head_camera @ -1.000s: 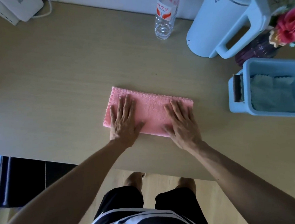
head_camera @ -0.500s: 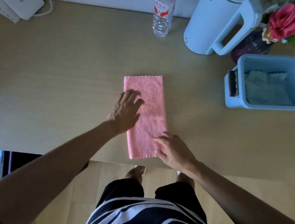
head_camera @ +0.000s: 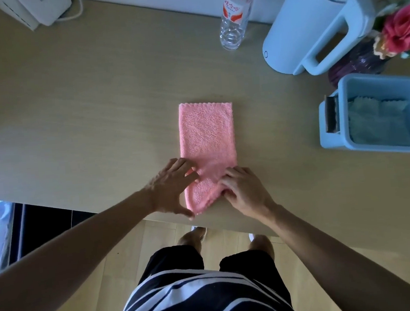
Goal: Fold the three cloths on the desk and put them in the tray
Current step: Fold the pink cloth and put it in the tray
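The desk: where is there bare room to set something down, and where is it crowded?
The widest bare stretch lies left of the pink cloth, reaching to the white device. A narrower one separates the cloth from the blue tray. The far right corner is crowded: bottle, jug, flowers.

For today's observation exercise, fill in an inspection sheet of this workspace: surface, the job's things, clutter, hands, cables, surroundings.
Surface: wooden desk, bare on the left.
Job's things: pink cloth folded into a long strip, near end at the desk edge; blue tray at right holds pale folded cloth.
Clutter: water bottle, pale blue jug, flowers in a purple vase, white device.
Hands: left hand and right hand on the cloth's near end.
Cables: white cable by the device.
Surroundings: wood floor.
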The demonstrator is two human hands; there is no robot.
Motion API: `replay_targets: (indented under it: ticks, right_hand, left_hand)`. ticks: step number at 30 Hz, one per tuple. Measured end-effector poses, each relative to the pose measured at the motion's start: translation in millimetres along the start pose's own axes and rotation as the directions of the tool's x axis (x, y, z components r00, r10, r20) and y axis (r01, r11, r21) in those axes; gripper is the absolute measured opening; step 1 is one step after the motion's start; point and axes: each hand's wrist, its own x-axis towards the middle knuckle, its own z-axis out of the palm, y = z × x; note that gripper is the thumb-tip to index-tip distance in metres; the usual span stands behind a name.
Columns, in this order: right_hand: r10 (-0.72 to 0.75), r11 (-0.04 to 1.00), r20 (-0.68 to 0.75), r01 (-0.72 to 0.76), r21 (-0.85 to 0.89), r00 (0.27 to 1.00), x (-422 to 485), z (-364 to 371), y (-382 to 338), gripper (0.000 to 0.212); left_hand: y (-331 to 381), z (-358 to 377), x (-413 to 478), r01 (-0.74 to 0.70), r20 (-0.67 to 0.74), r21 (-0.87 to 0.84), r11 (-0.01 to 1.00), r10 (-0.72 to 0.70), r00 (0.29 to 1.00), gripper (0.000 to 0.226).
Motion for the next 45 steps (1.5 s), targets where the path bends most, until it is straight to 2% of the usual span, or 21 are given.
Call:
replay_targets:
  ticks: [2, 4, 6, 8, 10, 12, 13, 14, 17, 18, 19, 21, 22, 24, 26, 31, 35, 38, 42, 45]
  right_hand:
    - [0.087, 0.983, 0.04, -0.092, 0.161, 0.995, 5, -7, -2, 0.006]
    - [0.147, 0.937, 0.08, -0.165, 0.307, 0.986, 6, -14, -3, 0.015]
    - [0.181, 0.868, 0.146, -0.228, 0.441, 0.973, 5, -21, -4, 0.02]
    - [0.173, 0.803, 0.183, -0.246, 0.542, 0.968, 2, -27, -7, 0.021]
    - [0.169, 0.702, 0.237, -0.286, 0.652, 0.957, -4, -32, -7, 0.005]
    - [0.179, 0.618, 0.28, -0.329, 0.714, 0.943, -9, -33, -1, 0.034]
    - [0.213, 0.612, 0.287, -0.356, 0.706, 0.934, -10, -33, 2, 0.045]
    - [0.252, 0.623, 0.271, -0.37, 0.689, 0.929, -9, -33, 4, 0.047]
    - [0.338, 0.639, 0.152, -0.345, 0.687, 0.929, -1, -32, 13, 0.021]
    - [0.365, 0.633, 0.11, -0.333, 0.699, 0.925, 4, -33, 15, 0.021]
    - [0.393, 0.62, 0.07, -0.321, 0.716, 0.917, 9, -32, 18, 0.027]
    - [0.448, 0.59, 0.03, -0.32, 0.741, 0.894, 22, -35, 21, 0.036]
    - [0.47, 0.585, 0.026, -0.333, 0.74, 0.882, 29, -37, 22, 0.04]
    - [0.508, 0.585, 0.034, -0.373, 0.72, 0.861, 42, -37, 25, 0.041]
    - [0.528, 0.606, 0.042, -0.411, 0.681, 0.848, 53, -37, 28, 0.035]
    - [0.573, 0.64, 0.057, -0.49, 0.592, 0.818, 68, -37, 32, 0.036]
    - [0.614, 0.632, 0.073, -0.546, 0.55, 0.786, 73, -34, 31, 0.03]
    - [0.634, 0.64, 0.05, -0.559, 0.527, 0.772, 75, -31, 29, 0.03]
    - [0.645, 0.667, 0.003, -0.564, 0.488, 0.764, 78, -28, 27, 0.037]
    - [0.633, 0.679, -0.032, -0.534, 0.504, 0.774, 76, -27, 25, 0.039]
  left_hand:
    - [1, -2, -5, 0.008, 0.041, 0.007, 1.0, -0.008, 0.999, 0.113]
    - [6, -2, -10, 0.011, -0.005, -0.011, 1.0, -0.011, 1.0, 0.102]
    - [16, -1, -11, 0.011, -0.156, -0.116, 0.993, -0.029, 0.987, 0.07]
    - [26, -4, -10, 0.027, -0.263, -0.308, 0.951, -0.113, 0.958, 0.034]
    - [31, -11, -7, 0.122, -0.189, -0.514, 0.849, -0.25, 0.95, 0.024]
    - [29, -18, -2, 0.241, -0.067, -0.625, 0.743, -0.358, 0.931, 0.015]
    - [26, -21, 1, 0.285, -0.016, -0.644, 0.71, -0.385, 0.923, 0.013]
    - [23, -24, 4, 0.315, 0.021, -0.657, 0.685, -0.402, 0.916, 0.012]
    - [12, -28, 14, 0.387, 0.103, -0.688, 0.614, -0.446, 0.889, 0.02]
    - [8, -29, 18, 0.407, 0.126, -0.706, 0.58, -0.462, 0.878, 0.025]
    - [4, -30, 22, 0.423, 0.15, -0.729, 0.538, -0.478, 0.866, 0.025]
    - [-1, -33, 26, 0.445, 0.189, -0.778, 0.444, -0.509, 0.839, 0.009]
    - [-4, -35, 29, 0.448, 0.196, -0.797, 0.404, -0.529, 0.826, 0.007]
    - [-6, -39, 33, 0.469, 0.218, -0.821, 0.327, -0.579, 0.785, 0.024]
    - [-7, -41, 37, 0.481, 0.225, -0.829, 0.284, -0.619, 0.753, 0.023]
    - [-7, -37, 43, 0.528, 0.218, -0.792, 0.308, -0.665, 0.714, 0.027]
    - [-2, -32, 41, 0.543, 0.147, -0.725, 0.425, -0.674, 0.724, 0.048]
    - [2, -26, 35, 0.561, 0.122, -0.69, 0.458, -0.69, 0.714, 0.067]
    - [4, -12, 20, 0.523, 0.085, -0.671, 0.525, -0.647, 0.758, 0.064]
    - [3, -4, 13, 0.534, 0.067, -0.642, 0.55, -0.654, 0.754, 0.062]
